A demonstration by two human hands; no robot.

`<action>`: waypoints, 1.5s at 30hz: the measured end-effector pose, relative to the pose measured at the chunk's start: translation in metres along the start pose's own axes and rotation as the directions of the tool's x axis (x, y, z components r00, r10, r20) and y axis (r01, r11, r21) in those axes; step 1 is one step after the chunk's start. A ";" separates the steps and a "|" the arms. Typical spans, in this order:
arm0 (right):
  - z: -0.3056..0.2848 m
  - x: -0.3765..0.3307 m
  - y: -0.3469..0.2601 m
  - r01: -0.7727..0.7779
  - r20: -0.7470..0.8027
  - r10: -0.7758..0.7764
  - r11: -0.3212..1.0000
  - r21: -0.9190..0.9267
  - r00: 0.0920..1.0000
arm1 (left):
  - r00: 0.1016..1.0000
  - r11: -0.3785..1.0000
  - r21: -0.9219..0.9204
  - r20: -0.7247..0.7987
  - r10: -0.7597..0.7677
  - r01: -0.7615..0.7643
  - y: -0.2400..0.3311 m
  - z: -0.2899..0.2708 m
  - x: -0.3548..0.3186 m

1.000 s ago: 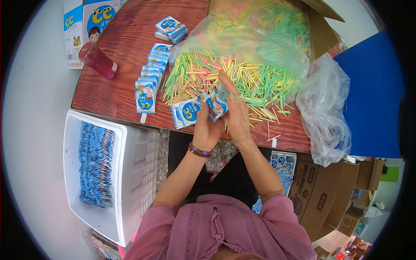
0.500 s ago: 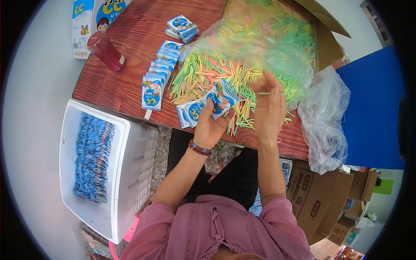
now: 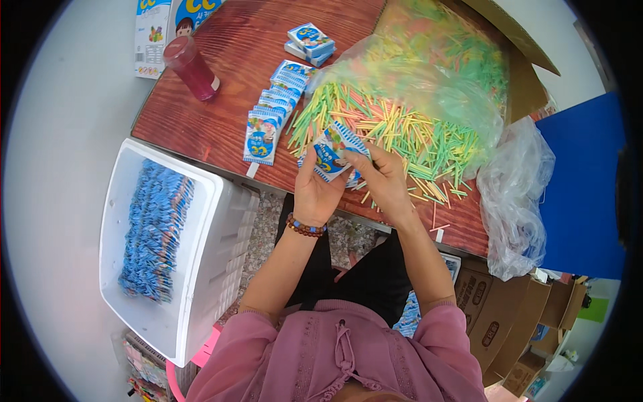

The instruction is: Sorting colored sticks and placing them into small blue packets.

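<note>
My left hand, with a beaded bracelet at the wrist, is closed around a few small blue-and-white packets over the table's near edge. At the top packet's right side, my right hand pinches with thumb and fingers; any stick between them is hidden. Behind both hands spreads a heap of thin yellow, green and pink sticks, spilling from a clear plastic bag. To the left, a row of overlapping packets lies on the table.
Two small packs are stacked farther back, and a red-lidded jar stands at the left. A white bin of blue packets sits left of the table. Crumpled plastic hangs at the right edge, near a blue panel and cardboard boxes.
My right hand has come left from above the sticks, where a green stick was in its fingers, to the packets in my left hand. The whole view has shifted slightly.
</note>
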State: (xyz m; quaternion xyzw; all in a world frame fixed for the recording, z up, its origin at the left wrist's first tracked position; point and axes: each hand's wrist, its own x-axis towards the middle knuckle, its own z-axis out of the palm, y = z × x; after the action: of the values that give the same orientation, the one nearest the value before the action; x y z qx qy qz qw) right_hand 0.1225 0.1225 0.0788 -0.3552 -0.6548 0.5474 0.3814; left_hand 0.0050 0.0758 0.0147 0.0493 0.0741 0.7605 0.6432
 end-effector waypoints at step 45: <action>-0.033 0.022 0.066 -0.062 0.064 0.062 0.998 0.007 0.996 | 0.918 -0.097 0.992 0.106 0.381 -0.074 0.024 -0.022 0.003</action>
State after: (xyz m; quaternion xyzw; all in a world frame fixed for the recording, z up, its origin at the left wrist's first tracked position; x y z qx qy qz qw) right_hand 0.1447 0.1660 0.0199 -0.3558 -0.6527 0.5732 0.3447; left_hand -0.0221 0.0736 -0.0026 0.4279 0.6573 0.5666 0.2526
